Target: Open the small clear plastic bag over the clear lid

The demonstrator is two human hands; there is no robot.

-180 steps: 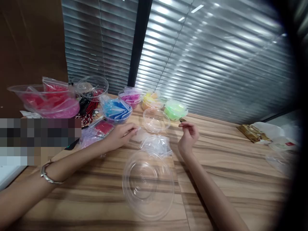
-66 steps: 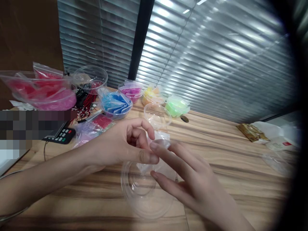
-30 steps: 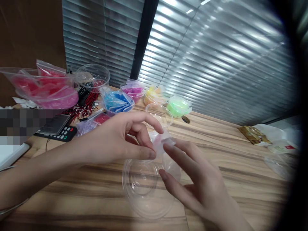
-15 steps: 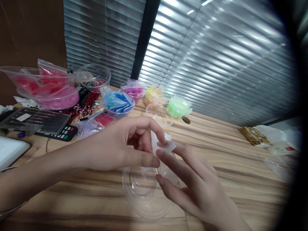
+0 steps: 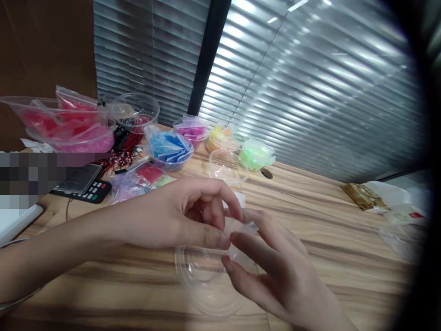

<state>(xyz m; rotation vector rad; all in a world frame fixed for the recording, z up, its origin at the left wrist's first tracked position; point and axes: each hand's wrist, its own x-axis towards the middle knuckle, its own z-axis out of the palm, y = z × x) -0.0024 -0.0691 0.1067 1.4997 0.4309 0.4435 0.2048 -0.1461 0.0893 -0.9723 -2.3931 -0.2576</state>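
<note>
A small clear plastic bag (image 5: 241, 253) hangs between my two hands, partly hidden by the fingers. My left hand (image 5: 193, 216) comes in from the left, with thumb and curled fingers closed on the bag's left edge. From the lower right, my right hand (image 5: 279, 262) has its fingers bent round the other side of the bag and its upper flap. Below both hands, a clear round lid (image 5: 206, 294) lies on the wooden table. Behind the fingers, a whitish piece (image 5: 239, 198) shows in part.
Bowls of blue bags (image 5: 170, 149), purple bags (image 5: 191, 131), yellow bags (image 5: 222, 138) and green bags (image 5: 257, 155) stand at the back. A large bowl of red and pink bags (image 5: 69, 126) is at left. A gold packet (image 5: 363, 196) lies at right.
Both hands have moved slightly down together. The left fingertips have shifted a little right, and the bag's flap has tilted between the hands.
</note>
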